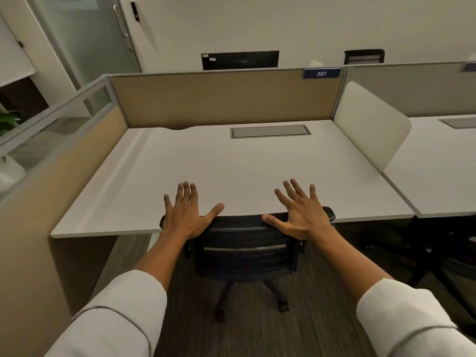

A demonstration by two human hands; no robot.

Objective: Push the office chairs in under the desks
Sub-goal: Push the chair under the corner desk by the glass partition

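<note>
Head cam looks down at a white desk (231,176) in a cubicle w/ tan partition panels (224,96) at back and left. A black mesh-back office chair (244,243) sits centred at the desk's near edge, backrest top level w/ and right against that edge, seat hidden beneath the desktop; its wheeled base (252,297) shows on the dark striped carpet (257,336).

Both hands are flat and spread, not gripping. Left hand (186,215) rests its palm on the left end of the backrest top, fingers reaching fwd over the desk surface, thumb out to the right. Right hand (300,215) does the same on the right end, thumb lying along the mesh rim. White sleeves (116,318) cover both forearms partway.

Desktop carries a grey cable-tray lid (270,131) near the back. A blue tag reading 307 (321,73) is fixed at the back panel's top right corner. A white divider screen (371,124) separates this desk from the neighbouring desk (438,163) at right; a second dark chair (438,253) is partly visible under it, blurred.
</note>
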